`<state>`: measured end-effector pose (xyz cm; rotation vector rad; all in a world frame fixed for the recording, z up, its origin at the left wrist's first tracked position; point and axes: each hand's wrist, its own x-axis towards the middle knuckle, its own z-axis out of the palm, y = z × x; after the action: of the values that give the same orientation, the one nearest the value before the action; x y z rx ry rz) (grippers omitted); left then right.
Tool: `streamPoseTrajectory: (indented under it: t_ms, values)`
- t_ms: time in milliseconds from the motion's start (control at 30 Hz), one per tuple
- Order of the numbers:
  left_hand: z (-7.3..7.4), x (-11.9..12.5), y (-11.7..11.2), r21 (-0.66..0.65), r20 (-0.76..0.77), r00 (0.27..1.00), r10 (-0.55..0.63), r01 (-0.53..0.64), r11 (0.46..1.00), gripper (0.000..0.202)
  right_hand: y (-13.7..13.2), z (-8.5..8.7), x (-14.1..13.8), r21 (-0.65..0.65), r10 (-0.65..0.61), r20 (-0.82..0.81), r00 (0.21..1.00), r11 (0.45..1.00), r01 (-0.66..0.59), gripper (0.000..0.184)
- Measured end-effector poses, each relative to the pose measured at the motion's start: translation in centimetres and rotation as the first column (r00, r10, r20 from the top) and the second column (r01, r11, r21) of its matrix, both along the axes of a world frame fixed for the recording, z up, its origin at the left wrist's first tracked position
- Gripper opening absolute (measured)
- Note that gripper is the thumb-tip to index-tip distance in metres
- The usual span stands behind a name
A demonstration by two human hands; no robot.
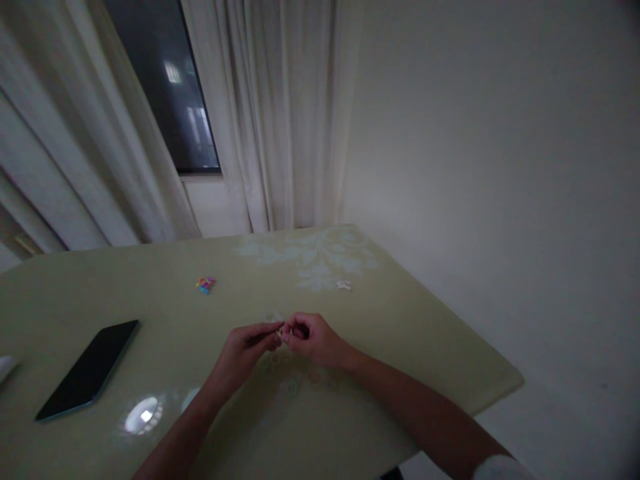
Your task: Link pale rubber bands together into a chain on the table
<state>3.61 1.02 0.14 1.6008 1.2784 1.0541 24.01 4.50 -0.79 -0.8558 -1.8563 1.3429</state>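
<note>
My left hand (246, 348) and my right hand (313, 340) meet fingertip to fingertip just above the table. Both are closed in a pinch around a small pale piece (281, 332), mostly covered by the fingers and too small to name. Under and in front of the hands lie several thin, faintly coloured rings, among them a greenish ring (293, 388) and an orange-pink ring (314, 377). Farther back sit a little heap of bright multicoloured pieces (205, 285) on the left and a few small white pieces (344, 285) on the right.
A dark tablet-like slab (90, 370) lies on the glossy table (165, 287) at the left, with a white object (7, 367) at the frame's edge. Lamp glare shows near my left forearm. Curtains (280, 120) and a wall (490, 167) stand behind the table.
</note>
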Motion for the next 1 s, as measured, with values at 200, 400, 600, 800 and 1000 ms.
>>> streamPoseTrajectory:
  t_ms: [200, 400, 600, 800, 1000]
  values:
    - [0.0, 0.2, 0.1, 0.005, 0.090, 0.996, 0.009, -0.010, 1.000, 0.029, 0.0, 0.2, -0.1, -0.059, 0.002, -0.078, 0.997, 0.998, -0.007, 0.033]
    - [0.7, -0.4, 0.1, -0.014, 0.114, 0.993, 0.027, -0.026, 1.000, 0.031, 0.6, 0.1, 0.2, -0.001, -0.060, -0.003, 0.998, 0.998, 0.060, 0.030]
    - [2.0, -3.9, 0.6, 0.012, 0.049, 0.994, 0.093, -0.094, 0.996, 0.030, 1.1, -0.5, 0.9, 0.319, 0.046, 0.509, 0.859, 0.917, -0.239, 0.010]
    - [2.8, -4.5, 0.4, 0.009, -0.047, 0.999, -0.011, 0.011, 1.000, 0.032, 0.5, -0.7, 0.6, 0.395, -0.030, 0.651, 0.759, 0.866, -0.305, 0.008]
    - [2.7, -3.8, 0.3, 0.049, -0.104, 0.992, -0.066, 0.072, 0.996, 0.031, 0.2, -0.2, 0.8, 0.432, -0.052, 0.662, 0.748, 0.842, -0.324, 0.010]
